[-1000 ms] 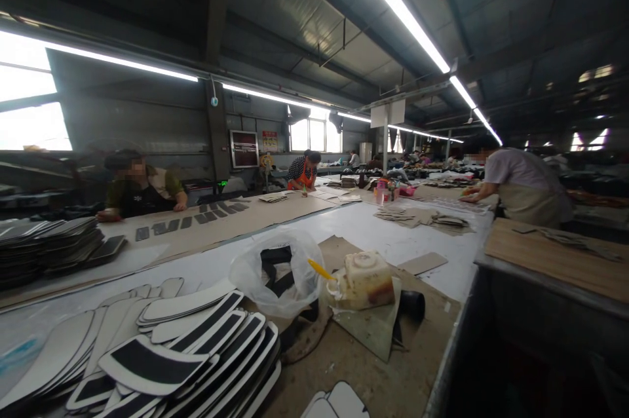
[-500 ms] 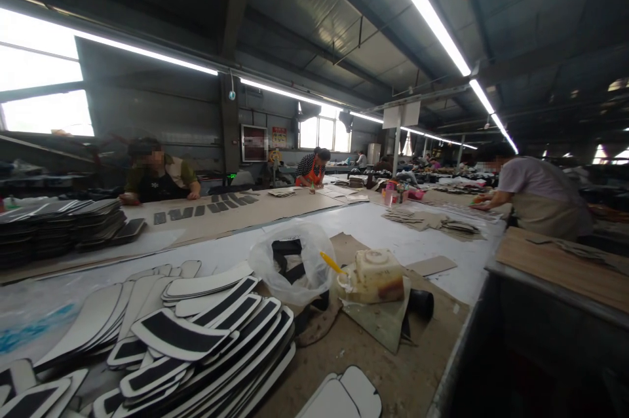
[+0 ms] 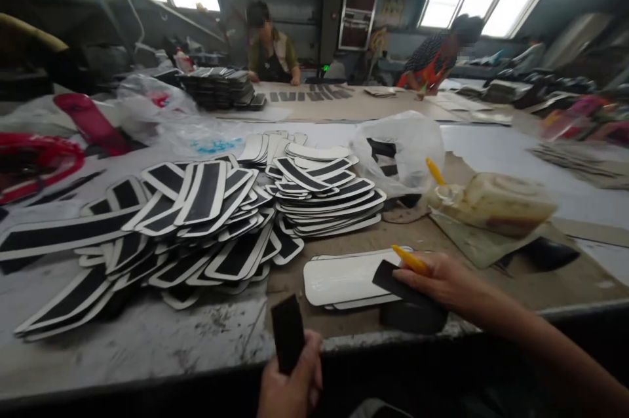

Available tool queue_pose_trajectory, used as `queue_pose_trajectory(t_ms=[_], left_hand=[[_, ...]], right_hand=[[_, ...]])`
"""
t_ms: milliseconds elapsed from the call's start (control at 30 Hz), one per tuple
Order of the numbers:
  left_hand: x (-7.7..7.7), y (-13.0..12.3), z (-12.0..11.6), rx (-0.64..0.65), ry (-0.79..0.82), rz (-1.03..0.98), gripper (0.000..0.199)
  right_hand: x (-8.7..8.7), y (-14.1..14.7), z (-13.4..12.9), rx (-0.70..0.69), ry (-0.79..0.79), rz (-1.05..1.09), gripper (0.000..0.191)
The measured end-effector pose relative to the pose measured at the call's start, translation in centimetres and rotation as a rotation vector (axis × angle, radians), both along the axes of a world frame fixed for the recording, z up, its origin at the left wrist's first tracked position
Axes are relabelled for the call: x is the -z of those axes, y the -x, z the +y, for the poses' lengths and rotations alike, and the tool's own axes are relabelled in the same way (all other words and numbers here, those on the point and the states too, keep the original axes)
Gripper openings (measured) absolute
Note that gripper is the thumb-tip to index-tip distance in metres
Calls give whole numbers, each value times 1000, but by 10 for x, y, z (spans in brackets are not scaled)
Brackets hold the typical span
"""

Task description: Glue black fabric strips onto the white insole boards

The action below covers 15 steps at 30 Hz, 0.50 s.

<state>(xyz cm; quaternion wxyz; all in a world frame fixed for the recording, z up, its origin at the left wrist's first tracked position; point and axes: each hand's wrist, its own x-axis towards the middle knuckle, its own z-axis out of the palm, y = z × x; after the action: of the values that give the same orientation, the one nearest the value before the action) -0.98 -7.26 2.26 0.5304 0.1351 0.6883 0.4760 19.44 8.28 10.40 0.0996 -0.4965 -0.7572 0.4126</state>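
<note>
My left hand [image 3: 292, 382] is closed on a black strip [image 3: 287, 333] that stands upright at the table's front edge. Farther right, my right hand [image 3: 432, 279] grips a yellow-handled tool [image 3: 411, 261] and a dark strip [image 3: 393, 280]; its fingers are wrapped round both. That dark strip reaches over the right part of a white curved panel [image 3: 344, 279], which lies on more such panels. Whether the strip touches the panel, I cannot tell. Beneath the hand is another dark piece [image 3: 415, 316].
Heaped white-edged black panels [image 3: 196, 208] cover the left and middle. Behind are a clear plastic bag [image 3: 398, 149] and a yellowish container [image 3: 511, 202] with a yellow handle [image 3: 435, 171] beside it. Two people [image 3: 272, 54] [image 3: 437, 57] work across the table.
The view has turned down and to the left. Both my hands have come into view, the left with a black strip, the right with a yellow-handled tool and a dark strip.
</note>
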Motion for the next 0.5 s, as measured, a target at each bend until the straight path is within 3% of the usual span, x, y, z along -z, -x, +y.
queue_pose_trajectory(t_ms=[100,300,500], left_hand=[[-3,19,27,-134,-88,21,53],[-3,34,59,76,-124,53,45],[8,37,68,121,-76,7,35]], right_hand=[[6,18,7,-208,51,-138,32],[8,74,26,-381,107,-243,25],[20,103,40,-485,85,-304,24]])
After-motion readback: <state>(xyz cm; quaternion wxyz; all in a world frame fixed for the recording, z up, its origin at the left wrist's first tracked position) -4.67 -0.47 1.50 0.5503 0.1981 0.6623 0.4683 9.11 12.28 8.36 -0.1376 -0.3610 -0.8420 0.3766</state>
